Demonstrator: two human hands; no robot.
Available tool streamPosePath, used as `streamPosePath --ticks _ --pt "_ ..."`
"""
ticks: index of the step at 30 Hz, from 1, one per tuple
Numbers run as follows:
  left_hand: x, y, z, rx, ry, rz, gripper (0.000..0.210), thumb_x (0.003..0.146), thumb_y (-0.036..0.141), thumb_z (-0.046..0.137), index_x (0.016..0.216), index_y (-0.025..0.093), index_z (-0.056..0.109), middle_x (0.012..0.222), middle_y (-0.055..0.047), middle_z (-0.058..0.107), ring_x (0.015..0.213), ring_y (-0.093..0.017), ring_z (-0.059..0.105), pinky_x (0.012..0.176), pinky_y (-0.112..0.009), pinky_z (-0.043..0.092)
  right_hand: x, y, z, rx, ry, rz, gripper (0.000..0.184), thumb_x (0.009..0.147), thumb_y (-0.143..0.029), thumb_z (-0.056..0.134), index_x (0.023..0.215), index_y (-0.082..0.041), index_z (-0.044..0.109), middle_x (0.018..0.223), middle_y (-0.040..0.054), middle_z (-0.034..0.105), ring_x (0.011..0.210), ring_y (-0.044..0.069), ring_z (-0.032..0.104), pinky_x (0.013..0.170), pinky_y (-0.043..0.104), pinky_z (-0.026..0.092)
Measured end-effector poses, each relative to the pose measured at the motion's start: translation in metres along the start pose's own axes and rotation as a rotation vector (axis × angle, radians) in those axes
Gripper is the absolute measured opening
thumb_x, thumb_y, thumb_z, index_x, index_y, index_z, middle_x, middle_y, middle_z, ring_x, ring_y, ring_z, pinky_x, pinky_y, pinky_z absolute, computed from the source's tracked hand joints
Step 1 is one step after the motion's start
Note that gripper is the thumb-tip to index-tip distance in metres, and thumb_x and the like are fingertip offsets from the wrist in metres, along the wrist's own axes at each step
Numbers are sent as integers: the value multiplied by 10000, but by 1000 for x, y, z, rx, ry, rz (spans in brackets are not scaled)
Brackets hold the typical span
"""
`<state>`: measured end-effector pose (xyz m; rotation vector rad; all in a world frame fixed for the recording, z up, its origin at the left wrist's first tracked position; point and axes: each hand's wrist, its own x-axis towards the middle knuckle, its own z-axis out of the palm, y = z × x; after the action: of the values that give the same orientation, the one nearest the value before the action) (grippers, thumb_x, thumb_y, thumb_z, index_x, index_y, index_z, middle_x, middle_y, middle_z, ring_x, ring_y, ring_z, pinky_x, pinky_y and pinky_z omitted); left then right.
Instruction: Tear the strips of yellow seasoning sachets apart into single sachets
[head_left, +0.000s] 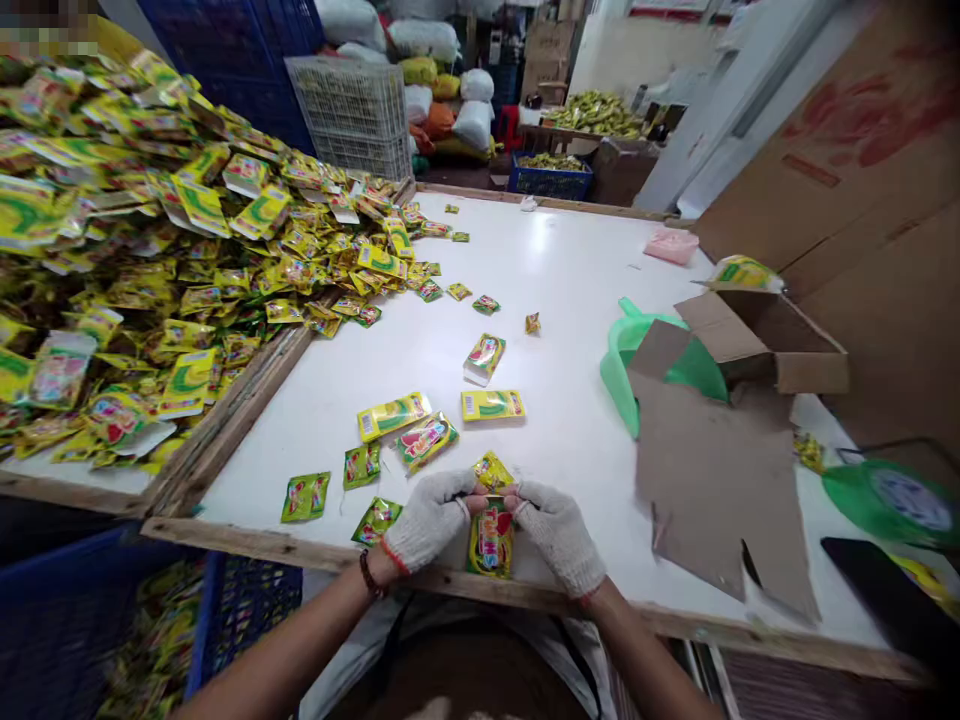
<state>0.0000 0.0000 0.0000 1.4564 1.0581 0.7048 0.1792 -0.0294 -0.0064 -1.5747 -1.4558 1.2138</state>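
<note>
Both hands wear white knitted gloves with bare fingertips. My left hand and my right hand pinch the upper end of a small yellow-green printed box from either side, at the table's front edge. A yellow sachet shows just beyond the fingertips; whether they touch it I cannot tell. Beyond my left hand lie a printed box and a yellow box, with another yellow box to their right. Green sachets lie to the left, one close beside my left glove.
A large heap of yellow packets fills the left, behind a wooden strip. On the right are a torn cardboard sheet, a green scoop-like container, an open carton and a dark phone-like slab. A blue crate stands below left.
</note>
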Motion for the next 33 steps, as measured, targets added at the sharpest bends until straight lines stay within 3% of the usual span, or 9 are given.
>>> streamPosePath --ticks 6,13,16,22,25,27,30,32,33 --pt "14 6 -14 -80 -180 -133 218 706 318 614 730 102 631 640 2 526 606 -97 444 563 -201 364 6 -7 -8 33 -93 43 264 745 -357 568 800 -130 690 735 46 672 686 181 600 579 255 493" --pt "17 9 -15 -169 -177 -228 242 678 340 636 685 100 608 602 8 515 568 -92 450 544 -201 380 9 -14 -11 81 -94 147 259 710 -337 597 790 -108 687 725 65 681 666 200 628 574 286 520" --pt "10 9 -17 6 -164 -73 246 742 338 576 691 104 629 617 -2 531 595 -103 462 548 -202 370 6 -12 -15 13 -109 83 277 731 -348 585 824 -114 702 789 86 702 735 223 640 633 314 529" --pt "-10 5 -14 394 -190 347 239 838 222 432 748 128 632 749 -49 562 703 -134 505 658 -238 394 -7 4 -17 -146 -189 -311 271 790 -246 516 1000 -173 672 1027 86 668 919 203 614 852 348 481" --pt "-10 14 -19 573 -218 436 231 847 216 416 745 145 611 763 -48 554 718 -137 510 661 -234 394 -6 11 -14 -178 -121 -282 231 762 -220 542 951 -189 671 955 70 677 869 202 616 809 351 494" --pt "-2 27 -32 659 -185 460 220 854 248 418 777 156 603 806 -49 567 760 -143 523 696 -237 398 1 10 -8 -113 -46 -151 181 746 -236 561 892 -184 656 870 56 679 795 199 618 743 342 513" --pt "18 47 -61 823 16 336 239 865 284 385 829 166 589 787 -47 581 747 -152 535 688 -253 397 9 -2 18 147 114 48 252 777 -333 523 945 -163 601 869 69 663 752 200 622 647 324 531" --pt "32 53 -75 985 83 160 279 862 342 366 813 172 582 724 -46 584 684 -169 539 625 -269 389 5 -17 49 308 90 66 297 810 -365 460 992 -170 590 917 71 655 789 198 624 647 307 531" --pt "38 53 -78 1071 74 67 289 841 391 392 812 175 581 716 -53 590 668 -185 545 599 -279 384 0 -26 66 327 -25 25 275 804 -352 474 980 -188 608 927 54 657 820 191 619 680 290 522"
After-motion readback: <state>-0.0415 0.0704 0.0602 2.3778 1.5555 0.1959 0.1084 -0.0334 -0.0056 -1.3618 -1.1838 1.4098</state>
